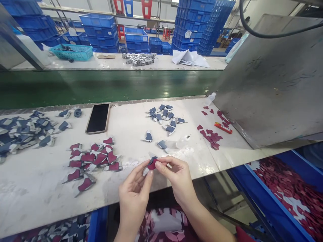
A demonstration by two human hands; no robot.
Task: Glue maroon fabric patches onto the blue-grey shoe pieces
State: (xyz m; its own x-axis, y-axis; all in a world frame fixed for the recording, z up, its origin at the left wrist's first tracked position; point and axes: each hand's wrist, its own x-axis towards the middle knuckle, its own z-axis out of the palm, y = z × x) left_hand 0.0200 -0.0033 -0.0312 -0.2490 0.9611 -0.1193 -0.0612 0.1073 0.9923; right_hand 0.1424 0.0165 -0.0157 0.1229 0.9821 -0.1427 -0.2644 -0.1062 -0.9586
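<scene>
Worktop (131, 129): pale and marked, spread with small parts.
Green strip (113, 86): runs behind the worktop.
Metal panel (272, 80): leans at the right.
Blue bin (287, 159): below the worktop at the right, with maroon pieces inside.
Maroon-faced group (99, 158): left of the hands.
Blue-faced pile (42, 126): at the far left of the worktop.
Left hand (133, 191): thumb and fingers nearly closed, pinching the part's left side.
Right hand (179, 178): thumb and forefinger pinched on the part's maroon face, other fingers loosely bent.
Blue-faced cluster (164, 113): beyond the hands, near mid-worktop.
Loose maroon pieces (213, 137): beside the metal panel.
Phone (98, 118): screen dark, lying near the strip.
Bottle (182, 144): on its side, thin tip pointing right.
Orange tube (223, 127): among the loose pieces.
Held part (152, 163): maroon and dark blue, between both hands, over the worktop's near edge.
</scene>
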